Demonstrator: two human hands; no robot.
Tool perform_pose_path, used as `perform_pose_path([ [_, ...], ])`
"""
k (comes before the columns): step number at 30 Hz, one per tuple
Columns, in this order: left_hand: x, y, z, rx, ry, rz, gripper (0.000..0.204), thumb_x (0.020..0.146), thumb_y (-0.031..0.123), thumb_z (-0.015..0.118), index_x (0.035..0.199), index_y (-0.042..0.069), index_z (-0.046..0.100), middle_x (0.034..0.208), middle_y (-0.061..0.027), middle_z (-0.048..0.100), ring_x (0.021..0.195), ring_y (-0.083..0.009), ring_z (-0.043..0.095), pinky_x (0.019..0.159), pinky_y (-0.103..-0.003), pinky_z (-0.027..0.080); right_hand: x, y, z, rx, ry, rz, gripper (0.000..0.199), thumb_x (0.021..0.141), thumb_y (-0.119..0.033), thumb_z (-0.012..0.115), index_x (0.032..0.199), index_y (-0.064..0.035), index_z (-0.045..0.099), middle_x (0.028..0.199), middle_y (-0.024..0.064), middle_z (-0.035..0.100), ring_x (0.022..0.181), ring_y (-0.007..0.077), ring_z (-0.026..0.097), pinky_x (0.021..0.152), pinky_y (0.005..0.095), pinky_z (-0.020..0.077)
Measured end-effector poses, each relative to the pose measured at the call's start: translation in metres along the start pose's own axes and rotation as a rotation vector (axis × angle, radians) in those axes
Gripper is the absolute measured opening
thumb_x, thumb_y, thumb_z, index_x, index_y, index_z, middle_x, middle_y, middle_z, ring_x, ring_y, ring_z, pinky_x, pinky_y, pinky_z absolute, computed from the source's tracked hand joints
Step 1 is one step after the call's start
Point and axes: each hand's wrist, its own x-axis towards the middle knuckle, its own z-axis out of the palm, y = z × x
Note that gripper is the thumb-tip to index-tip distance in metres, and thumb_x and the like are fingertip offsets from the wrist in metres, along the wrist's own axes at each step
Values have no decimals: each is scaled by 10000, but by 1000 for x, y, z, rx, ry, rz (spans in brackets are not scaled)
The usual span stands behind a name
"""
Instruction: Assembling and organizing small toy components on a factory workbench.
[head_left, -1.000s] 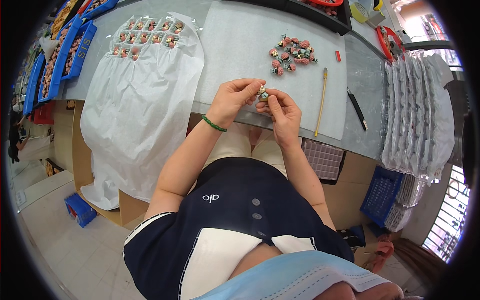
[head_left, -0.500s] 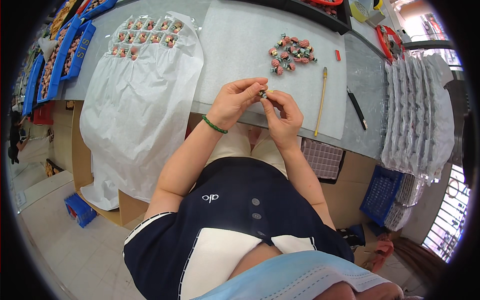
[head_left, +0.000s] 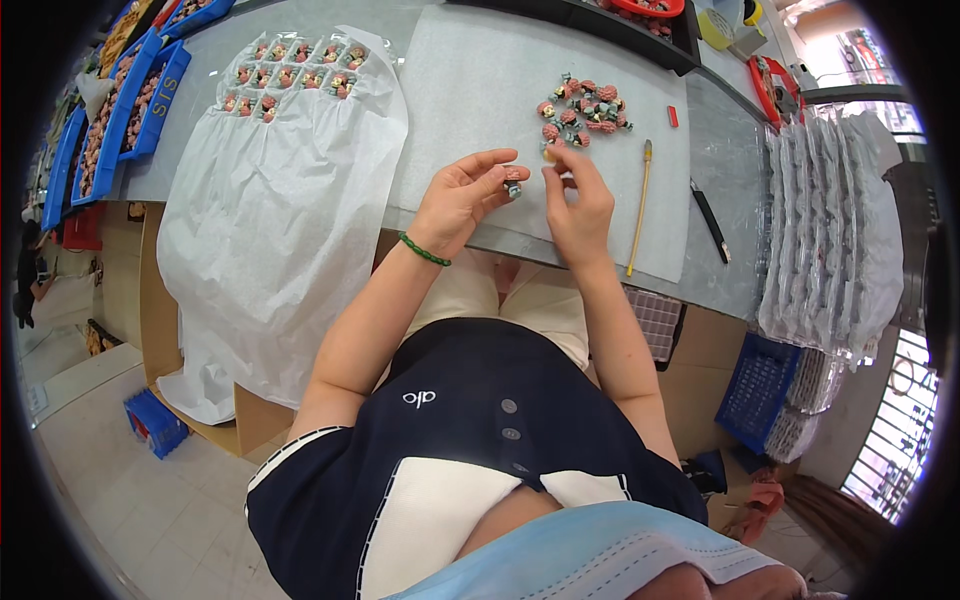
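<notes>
A small pink-haired figurine [head_left: 513,188] with a dark body is pinched between the thumb and fingers of my left hand [head_left: 452,200], above the front part of the white foam sheet [head_left: 450,90]. My right hand [head_left: 581,207] is apart from it, just in front of a loose pile of similar figurines [head_left: 584,108]. Its thumb and index finger are parted, and nothing shows between them. A yellowish patch shows at the index fingertip; what it is, I cannot make out. Right of the pile lie a thin brush [head_left: 642,205] with a yellow handle and a black pen-like tool [head_left: 711,222].
To the left, a tray [head_left: 296,68] holds rows of figurines, with white tissue [head_left: 280,230] draping over the table edge. Blue bins [head_left: 156,98] stand at the far left. Stacked wrapped trays [head_left: 830,230] are at the right. A small red piece [head_left: 672,116] lies near the sheet's edge.
My right hand has come away from the figurine and moved right, toward the pile. My left hand keeps the figurine and has shifted slightly left.
</notes>
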Motion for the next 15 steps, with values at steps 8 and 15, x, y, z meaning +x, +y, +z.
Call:
perform_pose_path([
  [8,-7,6,-1,-46,-10,13,298,862,108,514,1134,-9,479,1015,-108,587,888,-132,551,817,-286,443,31,-3,0,-360,-166,-269,282,712,36,558,982,-41,585,919,111,595,870,263,519,760,331,426],
  [15,-5,6,-5,-39,19,30,271,861,100,512,1097,-32,500,1042,-106,577,917,-143,546,837,-282,441,10,2,-44,-608,142,-99,322,724,-30,593,1042,-50,551,936,130,550,877,277,510,770,352,414],
])
